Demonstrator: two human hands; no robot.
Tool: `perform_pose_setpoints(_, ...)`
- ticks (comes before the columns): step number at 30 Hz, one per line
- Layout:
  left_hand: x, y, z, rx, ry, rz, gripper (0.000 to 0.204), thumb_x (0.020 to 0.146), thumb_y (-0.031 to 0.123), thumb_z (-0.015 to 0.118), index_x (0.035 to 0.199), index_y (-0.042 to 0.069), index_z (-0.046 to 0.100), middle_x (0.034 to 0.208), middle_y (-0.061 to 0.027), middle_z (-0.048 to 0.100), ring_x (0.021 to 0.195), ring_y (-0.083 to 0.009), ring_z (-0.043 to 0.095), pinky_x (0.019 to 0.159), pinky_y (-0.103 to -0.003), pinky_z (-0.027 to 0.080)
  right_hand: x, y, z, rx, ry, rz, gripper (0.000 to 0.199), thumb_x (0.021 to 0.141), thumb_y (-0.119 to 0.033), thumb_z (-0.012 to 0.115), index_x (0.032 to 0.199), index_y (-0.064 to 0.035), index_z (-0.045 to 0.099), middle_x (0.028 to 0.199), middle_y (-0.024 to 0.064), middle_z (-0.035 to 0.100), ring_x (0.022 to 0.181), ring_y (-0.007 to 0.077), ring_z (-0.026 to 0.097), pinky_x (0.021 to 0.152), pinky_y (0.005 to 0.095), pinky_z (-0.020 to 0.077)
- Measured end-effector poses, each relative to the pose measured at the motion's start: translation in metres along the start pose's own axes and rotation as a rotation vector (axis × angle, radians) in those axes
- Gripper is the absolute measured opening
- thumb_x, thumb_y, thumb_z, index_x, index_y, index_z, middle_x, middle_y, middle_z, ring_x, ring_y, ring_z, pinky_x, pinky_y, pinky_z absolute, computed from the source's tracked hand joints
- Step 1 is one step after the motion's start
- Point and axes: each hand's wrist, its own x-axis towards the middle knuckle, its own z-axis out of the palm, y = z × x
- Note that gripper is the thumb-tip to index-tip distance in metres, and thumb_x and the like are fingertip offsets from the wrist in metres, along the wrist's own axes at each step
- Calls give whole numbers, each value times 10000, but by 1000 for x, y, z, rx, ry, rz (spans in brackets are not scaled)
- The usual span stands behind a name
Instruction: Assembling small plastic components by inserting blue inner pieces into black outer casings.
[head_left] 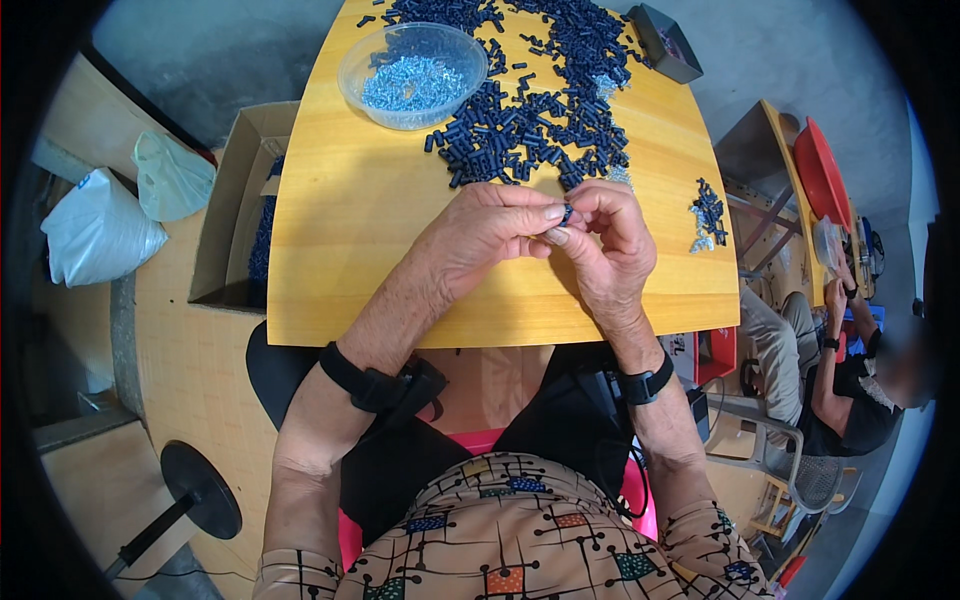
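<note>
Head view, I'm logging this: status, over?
Left hand and right hand pinching a small dark part above table. Loose dark pieces heaped just beyond. Nothing visibly blocking.

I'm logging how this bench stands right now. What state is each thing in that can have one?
Left hand: closed, pinching a small dark piece
Right hand: closed, pinching the same piece
Clear bowl: open, partly filled with small shiny bits
Dark parts: loose, scattered in heaps
Dark box: open, contents too small to tell
Cardboard box: open
White bag: bulging
</note>
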Motion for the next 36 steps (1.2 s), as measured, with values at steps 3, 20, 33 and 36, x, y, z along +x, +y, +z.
perform_pose_setpoints(3,-1,1,1,15,2,4,205,866,132,586,990,-20,645,952,-80,637,861,-125,578,751,-258,457,0,1,0,21,-8,1,259,707,-45,746,884,-26,559,885,39,550,654,66,490,580,198,428)
perform_pose_setpoints(20,3,0,0,-215,8,-39,171,871,156,583,909,-3,632,885,-72,618,815,-139,571,750,-266,457,-1,-4,-1,118,-61,80,308,713,-74,739,963,-2,575,873,29,534,649,60,484,601,196,417)
perform_pose_setpoints(33,1,-4,-1,-108,-14,4,202,867,197,616,918,8,666,850,-37,637,744,-86,547,717,-220,455,-1,-3,-2,69,-49,38,249,734,-19,701,948,-2,577,853,29,537,663,64,488,607,199,424)
perform_pose_setpoints(36,-1,-1,4,-28,3,13,213,871,209,613,922,10,672,858,-39,635,748,-82,543,710,-213,458,-1,-3,-2,84,-29,43,242,724,-15,711,925,-11,577,850,31,541,661,64,488,601,198,427)
